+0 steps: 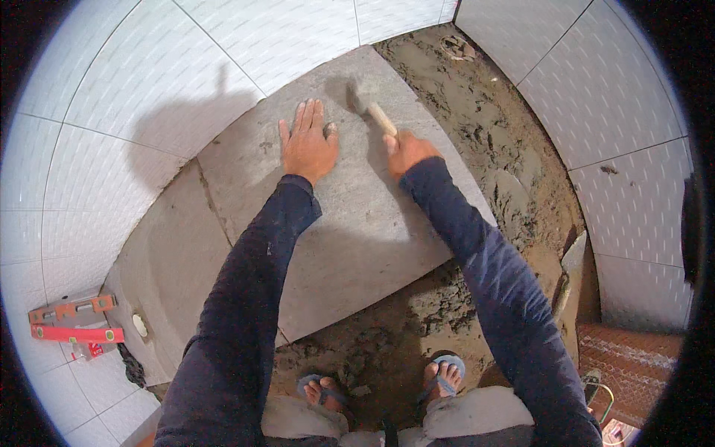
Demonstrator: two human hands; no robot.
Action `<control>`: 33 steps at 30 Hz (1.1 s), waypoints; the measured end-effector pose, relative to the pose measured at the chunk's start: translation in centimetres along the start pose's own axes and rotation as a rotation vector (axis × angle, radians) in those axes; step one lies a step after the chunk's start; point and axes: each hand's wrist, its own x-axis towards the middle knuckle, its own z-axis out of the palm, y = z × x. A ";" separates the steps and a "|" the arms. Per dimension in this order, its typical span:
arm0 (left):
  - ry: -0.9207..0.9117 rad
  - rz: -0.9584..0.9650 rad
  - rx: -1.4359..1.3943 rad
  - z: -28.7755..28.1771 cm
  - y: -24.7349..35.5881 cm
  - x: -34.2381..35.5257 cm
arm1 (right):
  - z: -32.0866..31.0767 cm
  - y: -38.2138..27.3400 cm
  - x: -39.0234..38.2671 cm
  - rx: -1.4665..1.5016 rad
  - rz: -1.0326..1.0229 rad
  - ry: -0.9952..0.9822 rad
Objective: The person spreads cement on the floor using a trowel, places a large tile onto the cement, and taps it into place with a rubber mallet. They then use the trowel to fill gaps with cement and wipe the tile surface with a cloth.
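My left hand point(308, 149) lies flat on a large grey floor tile point(357, 253), palm down with the fingers stretched out and holding nothing. To its right, my right hand point(411, 153) is closed around the wooden handle of a hammer point(381, 119). The hammer's dark head is smeared by motion, and I cannot tell whether it touches the tile. On the left, a second grey tile point(167, 246) adjoins this one along a dark joint. Wet mortar point(514, 164) borders the large tile on the right, and more lies at its near edge.
White textured wall tiles point(171, 67) rise at the left, back and right. An orange spirit level point(72, 308) and a red one point(78, 334) lie at the left wall. A trowel point(572, 261) rests at the right. My sandaled feet point(445, 375) stand in the near mortar area.
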 end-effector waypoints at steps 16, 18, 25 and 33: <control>-0.027 0.225 0.075 -4.2 -5.9 -4.8 | -6.5 9.4 -6.6 0.189 0.130 -0.087; -0.092 0.224 0.093 -6.2 -8.2 -7.9 | -7.5 12.1 -7.7 0.148 0.041 -0.137; -0.044 0.209 -0.059 -8.1 -8.5 -9.9 | -6.3 11.7 -5.5 -0.044 -0.273 -0.110; -0.147 0.181 -0.096 -8.8 -8.5 -10.4 | -5.1 8.7 -10.7 0.090 -0.464 -0.130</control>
